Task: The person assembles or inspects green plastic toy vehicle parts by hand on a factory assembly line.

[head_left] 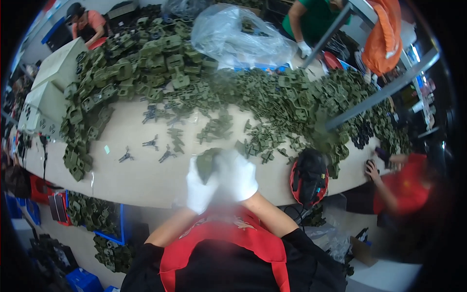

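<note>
An olive-green moulded part (206, 164) is held above the near edge of the pale table (134, 187), between two white-gloved hands brought together; it is gripped along its left side by the left hand (198, 189), whereas the closure of the right hand (244, 179) cannot be told because of blur. Beyond the hands, small dark grey pieces (167, 154) are spread at the left, green parts (287, 92) are heaped along the far side, and a black-and-red bundle (310, 176) is placed at the right.

Green part (206, 163); held (partly blurred)
</note>
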{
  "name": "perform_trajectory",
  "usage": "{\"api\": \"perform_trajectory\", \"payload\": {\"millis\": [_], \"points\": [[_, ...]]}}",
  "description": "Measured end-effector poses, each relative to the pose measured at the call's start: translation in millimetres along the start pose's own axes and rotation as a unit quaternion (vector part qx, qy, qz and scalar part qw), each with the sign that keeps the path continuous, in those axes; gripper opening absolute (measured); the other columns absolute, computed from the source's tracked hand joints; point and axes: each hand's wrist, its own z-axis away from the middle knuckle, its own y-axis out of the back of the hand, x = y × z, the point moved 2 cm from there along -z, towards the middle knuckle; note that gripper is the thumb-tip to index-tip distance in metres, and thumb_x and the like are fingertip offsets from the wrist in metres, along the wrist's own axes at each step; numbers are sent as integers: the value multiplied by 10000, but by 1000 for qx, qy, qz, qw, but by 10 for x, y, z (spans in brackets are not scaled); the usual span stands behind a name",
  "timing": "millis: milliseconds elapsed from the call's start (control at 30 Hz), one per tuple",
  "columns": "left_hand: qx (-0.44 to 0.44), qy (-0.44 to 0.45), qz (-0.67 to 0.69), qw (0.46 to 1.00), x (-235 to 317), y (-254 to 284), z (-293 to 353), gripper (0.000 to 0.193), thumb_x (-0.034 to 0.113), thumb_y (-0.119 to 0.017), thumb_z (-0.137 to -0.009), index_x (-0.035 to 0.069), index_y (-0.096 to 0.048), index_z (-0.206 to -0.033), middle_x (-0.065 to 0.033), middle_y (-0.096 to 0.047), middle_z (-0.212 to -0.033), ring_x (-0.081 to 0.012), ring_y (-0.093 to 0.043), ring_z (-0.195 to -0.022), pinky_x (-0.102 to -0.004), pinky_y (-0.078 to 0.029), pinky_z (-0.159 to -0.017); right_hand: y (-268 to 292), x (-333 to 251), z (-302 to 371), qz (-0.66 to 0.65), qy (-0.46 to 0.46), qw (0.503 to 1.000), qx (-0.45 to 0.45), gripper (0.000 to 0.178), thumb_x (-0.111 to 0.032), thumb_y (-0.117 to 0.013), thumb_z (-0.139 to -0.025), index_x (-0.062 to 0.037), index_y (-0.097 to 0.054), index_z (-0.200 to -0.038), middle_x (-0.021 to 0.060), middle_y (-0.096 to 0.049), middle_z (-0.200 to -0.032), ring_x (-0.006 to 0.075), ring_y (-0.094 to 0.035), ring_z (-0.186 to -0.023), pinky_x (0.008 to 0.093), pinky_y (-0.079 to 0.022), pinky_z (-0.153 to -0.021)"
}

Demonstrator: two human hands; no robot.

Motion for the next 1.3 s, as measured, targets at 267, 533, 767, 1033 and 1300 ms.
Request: {"api": "perform_trajectory", "payload": {"millis": [267,533,767,1033,1300], "points": [[-79,257,254,929,29,150,-79,479,37,-633,-780,27,-494,-1238,-89,-625,-1006,-148,-603,-833,-280,-507,-741,-128,875,156,-439,-338,821,-143,423,-261,-768,-783,52,-611,-1021,150,-690,-995,283,-681,-832,337,-535,-723],[-89,411,266,867,-899,475,311,421,120,-628,-767,29,-561,-1173,-130,-653,-945,-223,-644,-803,-337,-541,-713,-634,2972,1173,50,-387,919,59,409,-194,-793,-698,-44,-667,-1057,157,-705,-935,274,-680,-845,358,-516,-774],[9,345,373,862,-383,365,-330,384,367,-574,-914,31,-606,-1095,-90,-654,-901,-224,-650,-760,-356,-542,-637,-209,2679,747,103,-422,900,45,341,-176,-754,-766,-22,-622,-1040,157,-678,-988,292,-638,-834,392,-499,-793],[59,197,395,895,-363,398,-390,332,25,-580,-770,-19,-575,-1099,-122,-652,-897,-225,-650,-801,-343,-547,-710,233,339,14,-212,-182,947,-159,285,-113,-681,-830,-44,-611,-1097,41,-656,-829,95,-591,-647,253,-481,-576],[48,145,248,957,-212,402,-251,388,-35,-570,-752,3,-538,-1137,-85,-604,-991,-195,-636,-857,-332,-552,-734,-20,-147,11,-72,-98,976,-180,244,-280,-695,-820,-84,-600,-928,116,-673,-826,314,-651,-713,431,-523,-670]]}}
